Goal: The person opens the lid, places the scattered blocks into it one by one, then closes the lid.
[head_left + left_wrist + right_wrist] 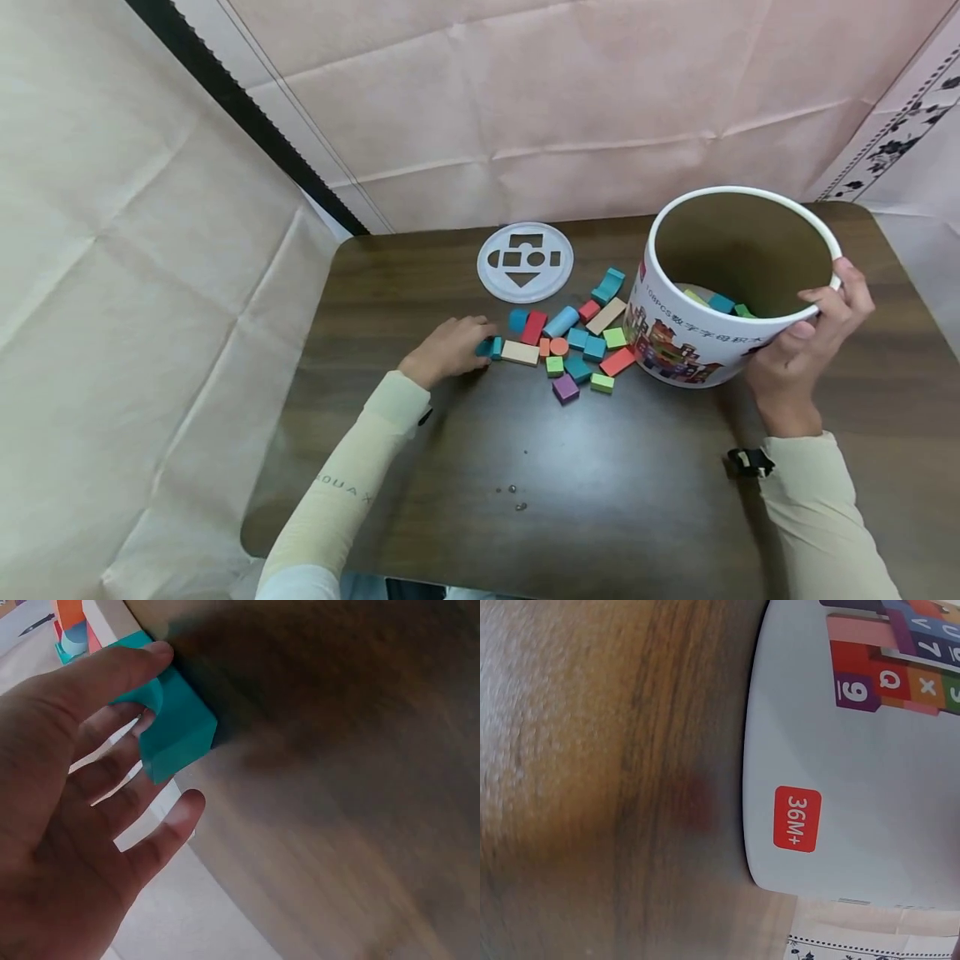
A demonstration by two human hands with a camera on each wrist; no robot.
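Note:
In the head view, my left hand [450, 350] is at the left end of a spread of coloured blocks. It pinches a teal block with a curved cut-out [180, 724], the thumb across its top and fingers behind it in the left wrist view. A cream oblong block [520, 353] lies right beside it. My right hand [806, 354] grips the rim of a large white printed bucket [693, 367] on its right side. The bucket stands on the table, with a few green and blue blocks [722, 303] at its bottom.
A round white lid [525, 283] with shaped holes lies behind the blocks. Red, blue, green and orange blocks reach up to the bucket, and a purple block [566, 389] sits nearest me. Small specks [521, 506] dot the front of the dark wooden table [622, 492].

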